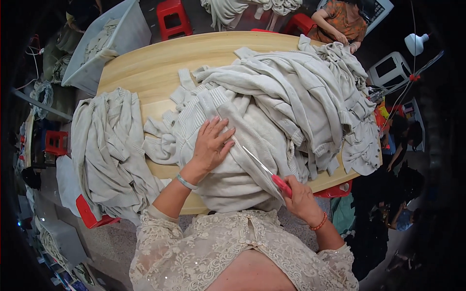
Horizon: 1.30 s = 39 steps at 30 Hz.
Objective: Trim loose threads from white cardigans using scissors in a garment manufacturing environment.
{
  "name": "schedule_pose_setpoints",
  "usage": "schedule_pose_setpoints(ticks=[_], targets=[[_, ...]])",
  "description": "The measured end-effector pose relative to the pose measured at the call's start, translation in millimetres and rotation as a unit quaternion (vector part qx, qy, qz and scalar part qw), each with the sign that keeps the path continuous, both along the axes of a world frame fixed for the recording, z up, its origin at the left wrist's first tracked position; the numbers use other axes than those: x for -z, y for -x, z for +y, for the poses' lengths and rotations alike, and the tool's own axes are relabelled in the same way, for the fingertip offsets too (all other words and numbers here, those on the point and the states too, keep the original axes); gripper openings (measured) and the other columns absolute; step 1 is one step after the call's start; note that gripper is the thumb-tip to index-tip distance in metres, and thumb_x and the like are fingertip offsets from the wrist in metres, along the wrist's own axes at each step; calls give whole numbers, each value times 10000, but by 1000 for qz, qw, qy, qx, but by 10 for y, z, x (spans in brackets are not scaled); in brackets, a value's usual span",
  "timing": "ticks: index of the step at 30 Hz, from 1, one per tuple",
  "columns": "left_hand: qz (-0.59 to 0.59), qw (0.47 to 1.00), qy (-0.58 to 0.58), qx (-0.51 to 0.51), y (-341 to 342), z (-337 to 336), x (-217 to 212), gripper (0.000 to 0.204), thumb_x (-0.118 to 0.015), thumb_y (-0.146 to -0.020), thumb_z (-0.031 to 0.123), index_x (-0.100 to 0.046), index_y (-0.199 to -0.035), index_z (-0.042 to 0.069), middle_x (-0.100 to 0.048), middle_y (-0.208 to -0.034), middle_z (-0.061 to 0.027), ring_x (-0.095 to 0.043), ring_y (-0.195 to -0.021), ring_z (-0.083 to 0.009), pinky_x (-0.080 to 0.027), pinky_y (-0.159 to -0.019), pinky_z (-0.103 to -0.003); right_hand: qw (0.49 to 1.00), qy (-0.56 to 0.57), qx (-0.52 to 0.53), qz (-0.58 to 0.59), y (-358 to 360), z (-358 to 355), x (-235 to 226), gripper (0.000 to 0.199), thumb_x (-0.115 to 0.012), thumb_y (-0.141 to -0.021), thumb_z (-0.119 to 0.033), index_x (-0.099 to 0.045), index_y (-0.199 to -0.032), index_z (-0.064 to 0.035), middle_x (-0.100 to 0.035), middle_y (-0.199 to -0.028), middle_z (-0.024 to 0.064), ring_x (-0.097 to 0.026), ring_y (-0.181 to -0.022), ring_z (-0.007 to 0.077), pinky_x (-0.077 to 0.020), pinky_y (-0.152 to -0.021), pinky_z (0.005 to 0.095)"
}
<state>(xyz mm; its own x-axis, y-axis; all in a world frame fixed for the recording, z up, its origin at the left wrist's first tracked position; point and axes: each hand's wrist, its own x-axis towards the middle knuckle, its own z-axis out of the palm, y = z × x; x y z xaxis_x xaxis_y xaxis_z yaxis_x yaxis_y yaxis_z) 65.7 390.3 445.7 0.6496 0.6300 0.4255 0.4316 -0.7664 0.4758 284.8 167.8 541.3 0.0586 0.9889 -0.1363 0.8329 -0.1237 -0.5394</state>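
Note:
My left hand (211,145) lies on a cream knitted sweater (264,133), its fingers spread over the fabric beside a ribbed band. In my right hand (303,201) is a pair of scissors (280,185) with pink-red handles. Their thin silver blades point up and left across the sweater, toward my left fingers but apart from them. My right fingers wrap round the handles and partly hide them. The sweater is spread in front of me at the table's near edge, its lower folds reaching my body.
More cream sweaters are heaped on the wooden table (141,58) at the right (310,92) and hang over its left edge (109,145). A white bin (121,34) of garments stands far left. Red stools (174,19) surround the table; a person (340,24) sits far right.

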Motion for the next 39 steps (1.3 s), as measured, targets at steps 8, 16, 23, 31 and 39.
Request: schedule_pose_setpoints(ticks=[8, 16, 23, 31, 39], targets=[[25, 999, -8, 20, 29, 63, 42, 409, -658, -860, 355, -638, -1208, 140, -481, -1412, -113, -368, -1349, -368, -202, -1140, -499, 999, 14, -6, -47, 371, 947, -256, 258, -595, -875, -185, -461, -1045, -45, -609, -684, 226, -614, -685, 448, -474, -631, 529], [53, 997, -29, 43, 127, 30, 7, 548, -632, -854, 239, -496, -1357, 72, -435, -1452, -126, -347, -1366, -361, -196, -1141, -524, 984, 170, -4, -55, 347, 98, -575, 251, -633, -865, -202, -520, -1045, -68, -624, -731, 205, -619, -741, 432, -465, -677, 514], [100, 979, -65, 164, 25, -477, 95, 650, -668, -817, 295, -468, -1384, 45, -340, -1527, -107, -280, -1426, -301, -180, -1168, -486, 971, 204, 107, -57, 610, -278, -632, 249, -618, -877, -194, -541, -1087, -86, -626, -736, 182, -618, -734, 427, -477, -695, 495], [98, 984, -52, 141, 31, -515, -7, 671, -696, -799, 258, -458, -1400, 75, -335, -1531, -103, -259, -1435, -308, -167, -1166, -480, 986, 103, 125, 47, 594, -434, -453, 302, -610, -859, -98, -547, -1152, -58, -631, -912, 194, -620, -863, 388, -489, -771, 434], [-317, 638, 702, 3, 278, -1351, -23, 629, -633, -902, 61, -313, -1440, -2, -454, -1392, -152, -636, -991, -197, -553, -787, -287, 994, 0, 98, 55, 270, -780, -63, 424, -598, -787, 29, -545, -1203, -34, -613, -1030, 196, -587, -981, 388, -477, -840, 424]])
